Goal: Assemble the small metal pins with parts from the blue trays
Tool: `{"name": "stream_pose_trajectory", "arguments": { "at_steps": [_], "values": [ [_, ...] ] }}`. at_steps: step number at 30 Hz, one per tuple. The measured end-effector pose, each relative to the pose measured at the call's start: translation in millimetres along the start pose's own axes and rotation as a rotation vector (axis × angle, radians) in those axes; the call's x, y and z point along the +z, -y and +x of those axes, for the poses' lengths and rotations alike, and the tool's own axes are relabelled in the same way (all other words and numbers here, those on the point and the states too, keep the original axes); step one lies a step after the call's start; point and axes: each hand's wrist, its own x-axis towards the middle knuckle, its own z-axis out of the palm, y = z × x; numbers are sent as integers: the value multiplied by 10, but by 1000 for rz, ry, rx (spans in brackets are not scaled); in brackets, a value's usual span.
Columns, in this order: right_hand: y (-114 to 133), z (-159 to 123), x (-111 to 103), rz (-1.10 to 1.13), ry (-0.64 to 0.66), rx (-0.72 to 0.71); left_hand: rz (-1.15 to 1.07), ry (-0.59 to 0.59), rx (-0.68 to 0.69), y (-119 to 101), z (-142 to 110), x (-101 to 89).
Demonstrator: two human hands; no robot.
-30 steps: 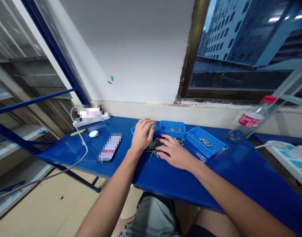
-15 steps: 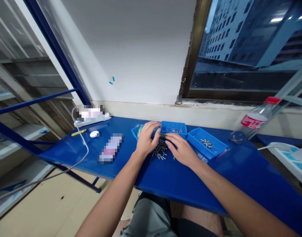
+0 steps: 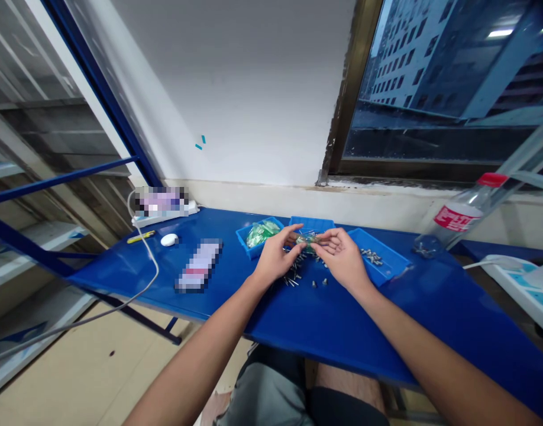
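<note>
Above the blue table, both hands grip a small clear plastic bag with green printing [image 3: 306, 244]. My left hand [image 3: 274, 253] pinches its left side, and my right hand [image 3: 345, 257] pinches the right side. A loose pile of silver screws [image 3: 291, 277] lies below, partly hidden by my left hand. Two small metal fasteners [image 3: 319, 283] stand on the table to the pile's right. Beside my left hand is a blue bin [image 3: 243, 244] of green-printed bags [image 3: 262, 232]. Behind the hands, another blue bin [image 3: 304, 223] contains thin screws.
A third blue bin [image 3: 393, 271] at right contains short metal fasteners [image 3: 372, 257]. Farther right leans a plastic bottle [image 3: 458, 216]. Leftward lie a blurred phone-shaped item [image 3: 199, 265], a white oval object [image 3: 169, 239], a yellow cutter [image 3: 141, 237] and a cable [image 3: 154, 260].
My left hand has moved right, away from the bag bin, uncovering it. Both hands now hold the bag up between them, and two metal fasteners on the table have come into sight.
</note>
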Motion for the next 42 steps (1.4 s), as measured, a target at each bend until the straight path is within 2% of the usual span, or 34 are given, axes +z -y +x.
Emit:
{"name": "stream_pose_trajectory", "arguments": {
  "at_steps": [4, 8, 10, 12, 14, 18, 21, 24, 26, 29, 35, 42],
  "values": [
    [29, 21, 1, 22, 9, 25, -172, -38, -36, 33, 16, 50],
    [28, 26, -3, -8, -107, -13, -55, -120, 37, -17, 20, 51],
    [46, 15, 6, -6, -111, -15, -2, -42, 117, -55, 19, 38],
    [81, -4, 20, 26, -57, 8, 16, 48, 177, -76, 21, 27],
    [118, -22, 32, 65, -1, 33, 27, 62, 185, -68, 27, 20],
    [114, -22, 11, 16, -37, 14, -10, -42, 68, 4, 40, 16],
    [49, 6, -28, -81, -82, -33, -202, -54, -54, 55, 42, 31],
    [-3, 20, -40, -40, 29, 3, -403, -2, -129, 78, 40, 57],
    [-18, 17, -33, 26, 85, 46, -447, -10, -156, 83, 38, 74],
    [-27, 10, -24, 65, 72, 80, -417, -50, -190, 84, 35, 88],
    [-37, 14, -22, 108, 54, 116, -453, -6, -180, 87, 51, 79],
    [51, 10, 3, 173, 76, 164, -541, 1, -239, 81, 69, 51]
  ]
}}
